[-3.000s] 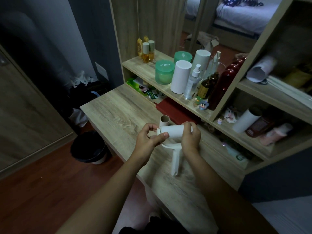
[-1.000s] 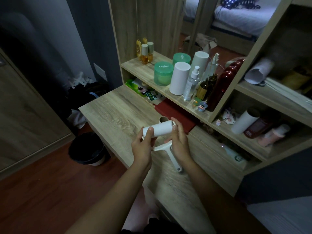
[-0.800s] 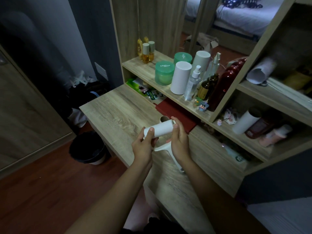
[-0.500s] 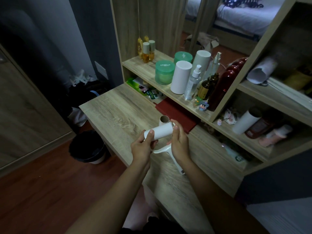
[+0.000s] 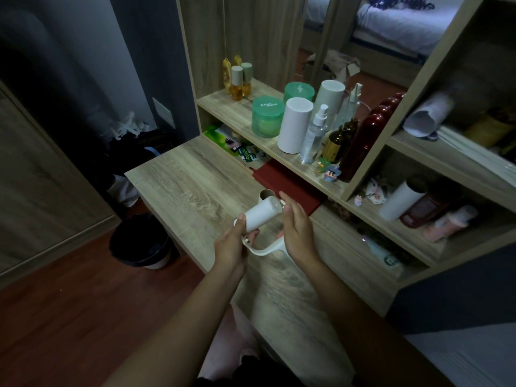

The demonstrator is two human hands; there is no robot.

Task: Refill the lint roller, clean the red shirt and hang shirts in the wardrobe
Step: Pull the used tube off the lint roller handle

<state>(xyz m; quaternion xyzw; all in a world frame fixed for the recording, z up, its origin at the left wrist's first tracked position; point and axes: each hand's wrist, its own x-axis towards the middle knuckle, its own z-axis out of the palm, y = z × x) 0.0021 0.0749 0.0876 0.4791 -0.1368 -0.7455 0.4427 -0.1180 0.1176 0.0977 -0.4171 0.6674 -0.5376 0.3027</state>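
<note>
I hold a white lint roller above the wooden desk (image 5: 195, 191). My left hand (image 5: 231, 247) grips the lower left end of the white refill roll (image 5: 261, 215), which tilts up to the right. My right hand (image 5: 296, 227) holds the white lint roller handle (image 5: 266, 250), with its fingertips at the roll's upper end. An empty cardboard core (image 5: 265, 194) stands on the desk just behind the roll. No shirt and no wardrobe interior is in view.
A dark red book (image 5: 287, 185) lies behind the core. The shelf holds a white cylinder (image 5: 294, 125), green jars (image 5: 266, 117), bottles and a spare white roll (image 5: 402, 201). A black bin (image 5: 139, 241) stands on the floor at the left of the desk.
The roll has tilted more steeply up to the right between my hands. The handle has swung lower under my right palm. The core and shelf items have not moved.
</note>
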